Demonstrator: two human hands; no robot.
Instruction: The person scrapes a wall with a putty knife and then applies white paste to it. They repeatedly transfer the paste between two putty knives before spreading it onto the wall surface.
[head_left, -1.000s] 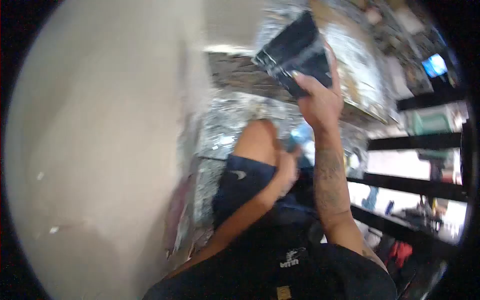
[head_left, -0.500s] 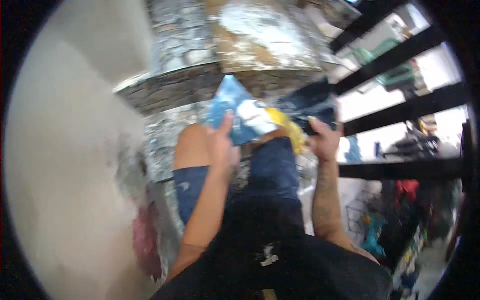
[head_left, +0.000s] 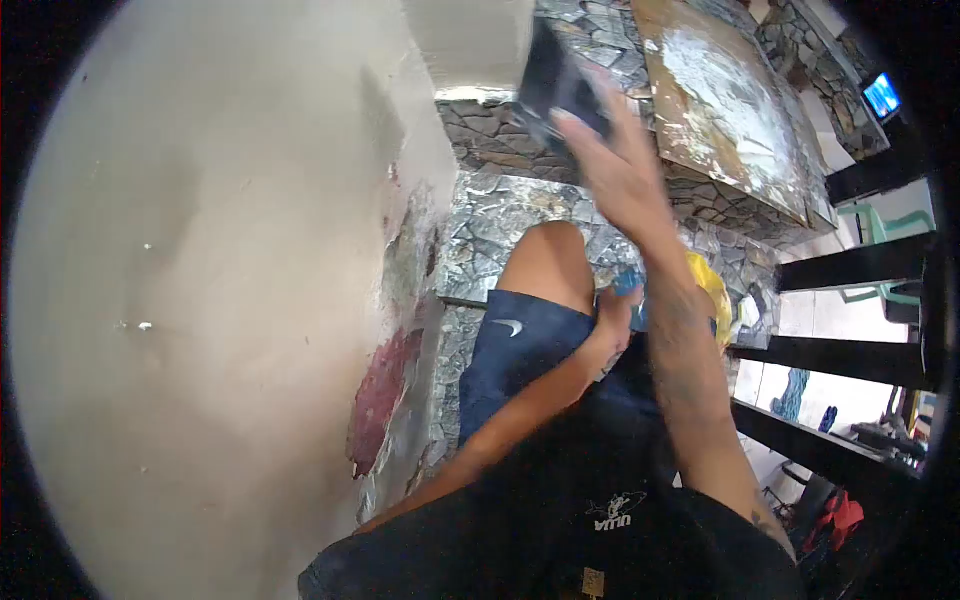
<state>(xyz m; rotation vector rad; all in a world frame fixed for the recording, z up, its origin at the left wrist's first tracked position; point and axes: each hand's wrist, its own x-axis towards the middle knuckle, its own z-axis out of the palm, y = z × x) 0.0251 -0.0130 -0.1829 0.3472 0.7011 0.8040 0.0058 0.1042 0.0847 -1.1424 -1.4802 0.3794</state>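
Note:
My right hand (head_left: 625,175) is raised before the stone ledge near the wall corner. Its fingers are closed on a dark flat putty spreader (head_left: 562,92), blurred by motion. Lower down, beside my knee, my left hand (head_left: 612,322) grips a blue putty spreader (head_left: 628,282), mostly hidden behind my right forearm. On the left stands a pale plastered wall (head_left: 230,260). Its edge has a rough, peeling strip and a dark red patch (head_left: 385,395).
Stone-clad steps (head_left: 500,215) lie under and ahead of my legs. A brown board (head_left: 700,120) smeared with white rests on the upper ledge. Yellow material (head_left: 708,290) sits by my right knee. Dark railing bars (head_left: 850,362) run along the right, with a green chair (head_left: 885,235) beyond.
My view has swung left toward the wall. My right hand has moved up and forward with the dark spreader. My left hand with the blue spreader is now lower, close to my lap.

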